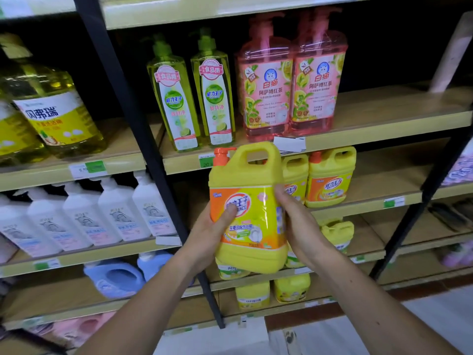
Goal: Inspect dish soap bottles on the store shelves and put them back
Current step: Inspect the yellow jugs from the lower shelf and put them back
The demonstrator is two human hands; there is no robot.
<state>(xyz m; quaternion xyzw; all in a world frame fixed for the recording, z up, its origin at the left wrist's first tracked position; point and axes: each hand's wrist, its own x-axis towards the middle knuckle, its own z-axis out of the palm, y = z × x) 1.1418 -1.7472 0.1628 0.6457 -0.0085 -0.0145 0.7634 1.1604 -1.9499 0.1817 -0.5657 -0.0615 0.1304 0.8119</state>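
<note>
A yellow dish soap jug (249,208) stands roughly upright in the air in front of the shelves (358,134), its long axis vertical with the top leaning slightly left, handle and orange pump cap (222,155) uppermost, label facing the camera. The left hand (212,231) grasps its left side, thumb pressed across the label, fingers hidden behind. The right hand (297,221) grips the right edge, fingers curled round the side. Two matching yellow jugs (329,175) sit on the shelf just behind, right of the held one. Above stand green pump bottles (192,98) and pink pump bottles (291,83).
</note>
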